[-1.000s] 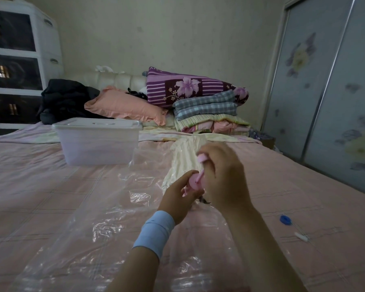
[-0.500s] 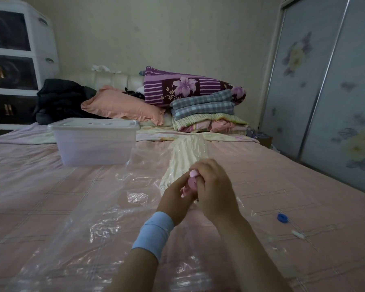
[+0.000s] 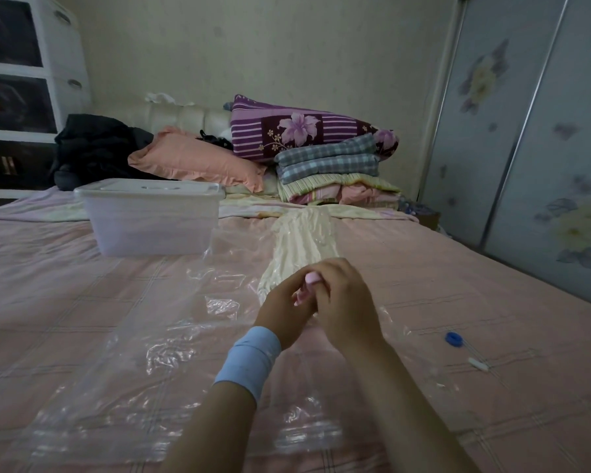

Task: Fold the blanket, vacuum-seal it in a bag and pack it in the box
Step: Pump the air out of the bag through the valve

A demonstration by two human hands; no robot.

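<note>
Between L grip (image 3: 281,309) & R grip (image 3: 346,299): pink pump (image 3: 312,278), over bag (image 3: 171,339).

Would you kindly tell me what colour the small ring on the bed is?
The ring is blue; head view shows it.

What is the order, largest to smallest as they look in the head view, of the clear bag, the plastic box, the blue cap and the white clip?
1. clear bag
2. plastic box, farther from the camera
3. blue cap and white clip: both tiny, too alike to rank
</note>
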